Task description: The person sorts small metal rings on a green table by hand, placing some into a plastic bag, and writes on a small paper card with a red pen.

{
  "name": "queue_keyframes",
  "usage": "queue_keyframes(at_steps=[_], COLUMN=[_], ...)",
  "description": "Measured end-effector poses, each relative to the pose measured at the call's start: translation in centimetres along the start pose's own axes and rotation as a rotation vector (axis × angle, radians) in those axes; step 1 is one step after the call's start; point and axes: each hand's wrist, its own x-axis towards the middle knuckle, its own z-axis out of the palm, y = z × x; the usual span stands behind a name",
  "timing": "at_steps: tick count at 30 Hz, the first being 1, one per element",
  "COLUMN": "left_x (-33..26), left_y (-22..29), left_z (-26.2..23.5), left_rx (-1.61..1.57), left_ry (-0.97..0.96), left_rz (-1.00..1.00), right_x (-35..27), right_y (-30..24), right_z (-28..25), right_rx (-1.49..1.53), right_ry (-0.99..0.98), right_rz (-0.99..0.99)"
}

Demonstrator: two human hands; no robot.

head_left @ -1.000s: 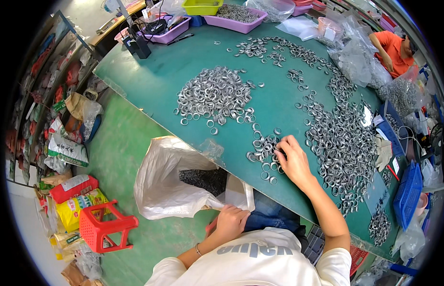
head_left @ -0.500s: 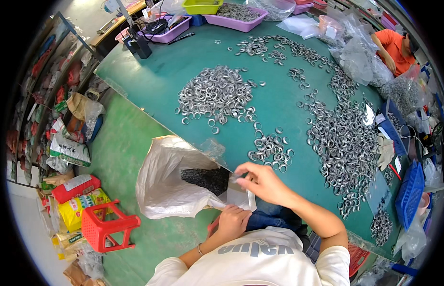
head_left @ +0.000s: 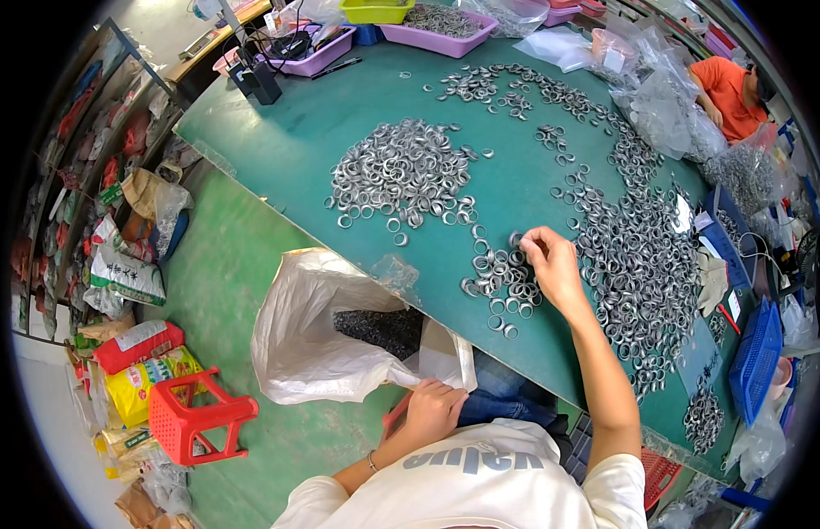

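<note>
A grey metal ring (head_left: 515,239) sits at the fingertips of the right hand (head_left: 553,263), beside a small ring cluster (head_left: 496,280) inward from the counter's (head_left: 278,145) near edge; whether thumb and fingers grip it, I cannot tell. Just off that edge, the left hand (head_left: 434,407) curls tightly over the rim of an open white sack (head_left: 291,339). If that hold slackened, the mouth could sag, and a ring dropped there might miss it.

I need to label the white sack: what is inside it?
A dark, grainy mass shows inside the sack, its single pieces too small to tell. Whatever lies beneath its surface is covered, as is the sack's bottom. The left hand holds the sack.
</note>
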Motion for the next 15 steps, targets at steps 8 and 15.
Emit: queue_keyframes(at_steps=[8,15], left_x=[0.0,0.1], left_y=[0.0,0.1], left_z=[-0.1,0.0], left_rx=[-0.002,-0.011], left_ry=[-0.014,-0.021], left_rz=[-0.004,-0.014], right_x=[-1.0,-1.1], right_y=[-1.1,0.4], right_z=[-0.1,0.5], right_rx=[-0.182,-0.327], right_ry=[-0.159,-0.125], right_rz=[-0.332,-0.388])
